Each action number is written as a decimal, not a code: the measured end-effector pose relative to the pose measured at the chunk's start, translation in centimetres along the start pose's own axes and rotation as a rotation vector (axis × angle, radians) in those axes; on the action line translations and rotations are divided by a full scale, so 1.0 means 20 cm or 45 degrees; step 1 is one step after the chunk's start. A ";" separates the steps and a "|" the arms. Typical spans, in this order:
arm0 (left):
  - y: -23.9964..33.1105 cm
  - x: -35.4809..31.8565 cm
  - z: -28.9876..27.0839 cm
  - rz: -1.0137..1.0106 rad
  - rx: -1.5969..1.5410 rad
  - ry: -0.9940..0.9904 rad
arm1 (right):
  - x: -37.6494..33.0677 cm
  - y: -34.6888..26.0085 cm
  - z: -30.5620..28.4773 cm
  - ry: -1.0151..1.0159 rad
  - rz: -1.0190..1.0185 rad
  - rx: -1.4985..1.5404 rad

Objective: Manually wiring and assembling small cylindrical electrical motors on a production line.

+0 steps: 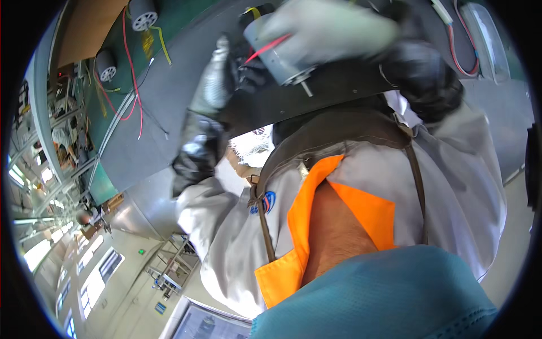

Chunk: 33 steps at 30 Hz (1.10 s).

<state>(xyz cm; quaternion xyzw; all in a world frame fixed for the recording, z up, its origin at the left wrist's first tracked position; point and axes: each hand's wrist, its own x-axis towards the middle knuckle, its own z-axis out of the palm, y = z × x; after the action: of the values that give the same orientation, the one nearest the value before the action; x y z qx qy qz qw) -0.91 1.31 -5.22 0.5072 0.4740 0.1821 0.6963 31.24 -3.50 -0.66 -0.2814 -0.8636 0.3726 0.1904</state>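
Observation:
A grey cylindrical motor [278, 59] lies tilted at the bench's near edge, its metal shaft pointing toward me. Over its upper right side is my right hand [333, 31], in a pale glove smeared by motion. A red wire [267, 50] runs from its closed fingertips across the motor. My left hand [214, 79], in a grey glove with a dark sleeve cover, is just left of the motor. Its thumb points up, apart from dark fingers beside the motor; nothing shows between them.
Two more motors [142, 16] with yellow leads stand at the far left. Long red and black wires [135, 93] trail over the dark bench [149, 107]. At the far right are a clear plastic tray [486, 42] and a red-and-white cable [456, 53]. Shelving [62, 130] fills the left side.

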 end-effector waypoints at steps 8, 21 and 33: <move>0.38 -0.06 0.32 -0.382 0.691 0.238 | -0.42 0.06 0.71 -0.162 0.044 0.560; -0.03 0.24 0.20 0.341 0.848 0.414 | -2.29 0.91 -0.69 1.178 1.852 -0.996; 0.12 0.26 0.33 0.359 1.355 0.100 | -2.30 0.78 -0.73 1.946 1.350 -0.211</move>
<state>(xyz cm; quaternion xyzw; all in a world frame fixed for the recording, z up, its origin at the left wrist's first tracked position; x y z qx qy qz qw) 7.74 2.70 -5.36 0.8407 0.4537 0.0275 0.2944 79.87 -15.81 -8.44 -0.8202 -0.2867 0.0618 0.4912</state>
